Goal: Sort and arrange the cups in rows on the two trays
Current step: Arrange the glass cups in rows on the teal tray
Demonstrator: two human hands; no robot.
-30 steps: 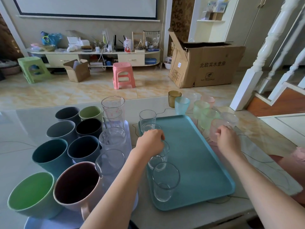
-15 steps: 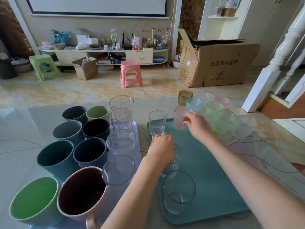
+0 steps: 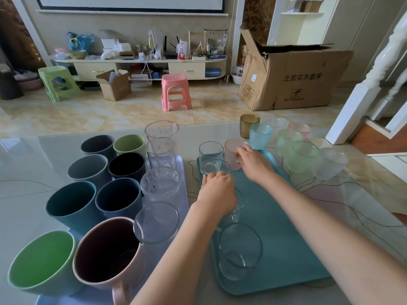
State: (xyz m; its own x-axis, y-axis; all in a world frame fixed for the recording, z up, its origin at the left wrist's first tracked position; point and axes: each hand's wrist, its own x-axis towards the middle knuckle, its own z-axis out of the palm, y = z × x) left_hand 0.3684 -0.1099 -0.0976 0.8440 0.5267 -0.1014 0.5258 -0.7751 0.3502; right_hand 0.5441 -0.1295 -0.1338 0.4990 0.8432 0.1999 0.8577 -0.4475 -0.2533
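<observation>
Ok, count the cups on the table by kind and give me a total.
Solid-coloured mugs: 8
Tall clear glasses: 4
Short clear glasses: 4
Frosted tinted cups: 8
Total: 24

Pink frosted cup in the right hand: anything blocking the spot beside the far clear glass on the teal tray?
Nothing visible. The right hand holds the pink frosted cup right beside the far clear glass, at the teal tray's far end.
</observation>
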